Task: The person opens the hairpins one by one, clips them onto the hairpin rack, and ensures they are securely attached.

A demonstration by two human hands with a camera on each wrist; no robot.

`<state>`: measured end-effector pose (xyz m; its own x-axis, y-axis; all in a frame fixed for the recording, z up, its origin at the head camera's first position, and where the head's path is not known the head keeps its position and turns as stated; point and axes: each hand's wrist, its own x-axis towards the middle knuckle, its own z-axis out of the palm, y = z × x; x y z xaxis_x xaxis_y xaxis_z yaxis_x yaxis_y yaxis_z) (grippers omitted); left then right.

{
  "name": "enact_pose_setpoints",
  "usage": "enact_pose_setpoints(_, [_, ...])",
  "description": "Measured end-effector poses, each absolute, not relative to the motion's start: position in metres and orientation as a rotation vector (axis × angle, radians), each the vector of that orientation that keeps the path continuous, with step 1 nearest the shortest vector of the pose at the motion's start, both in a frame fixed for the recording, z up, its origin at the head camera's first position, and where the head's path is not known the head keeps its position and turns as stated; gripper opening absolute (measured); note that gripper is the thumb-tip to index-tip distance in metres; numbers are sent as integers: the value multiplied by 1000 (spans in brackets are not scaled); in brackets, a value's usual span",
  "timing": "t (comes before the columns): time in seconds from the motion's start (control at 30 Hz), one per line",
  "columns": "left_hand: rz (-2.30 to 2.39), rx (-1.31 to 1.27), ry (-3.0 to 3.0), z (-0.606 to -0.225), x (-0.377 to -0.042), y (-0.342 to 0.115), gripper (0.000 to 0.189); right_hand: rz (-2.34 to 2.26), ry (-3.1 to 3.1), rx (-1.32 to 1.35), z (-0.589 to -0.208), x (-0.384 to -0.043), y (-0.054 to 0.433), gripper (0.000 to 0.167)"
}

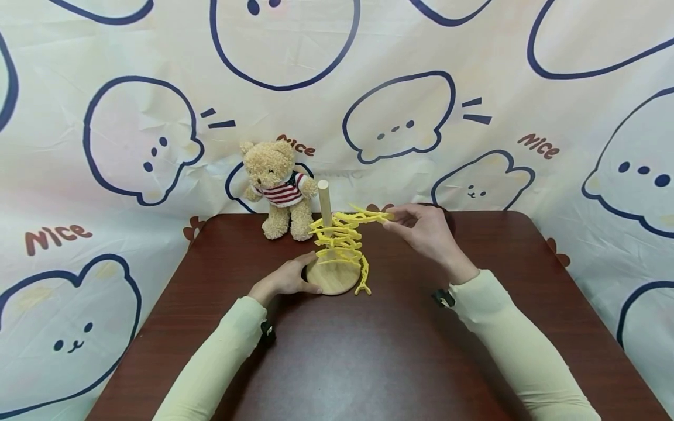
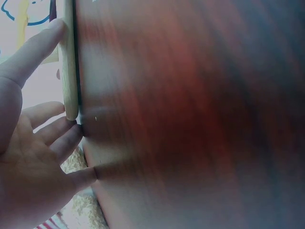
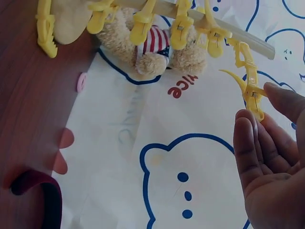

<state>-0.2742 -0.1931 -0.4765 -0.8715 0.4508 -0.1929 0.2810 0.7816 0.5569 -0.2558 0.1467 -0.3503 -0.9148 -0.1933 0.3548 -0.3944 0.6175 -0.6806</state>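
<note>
A round wooden base [image 1: 337,278] with an upright wooden post [image 1: 325,202] stands on the table. My left hand [image 1: 286,276] grips the base's left rim, thumb in front and fingers behind; the left wrist view shows the rim [image 2: 70,86] edge-on between them. Several yellow alligator hair clips [image 1: 339,240] are stacked along the post, and one hangs down beside the base. At the top of the stack, my right hand [image 1: 423,231] pinches a yellow clip [image 3: 253,93] between thumb and fingers. That clip reaches sideways from the stack, apparently touching another clip near the post.
A teddy bear [image 1: 281,193] in a striped shirt sits behind the post to the left. Behind my right hand, a dark red curved band [image 3: 35,183] lies by the table's back edge. A patterned cloth [image 1: 400,117] hangs behind the brown table [image 1: 358,362].
</note>
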Motion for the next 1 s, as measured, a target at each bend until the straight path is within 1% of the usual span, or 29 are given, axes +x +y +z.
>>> enact_pose_setpoints(0.4, [756,561,2648,-476,-274,-193,96,1230,-2559,576,-350,-256,127,30])
enact_pose_setpoints(1.0, [773,561,2640,-476,-274,-193,94,1244,-2536,612,-353,-264,93,28])
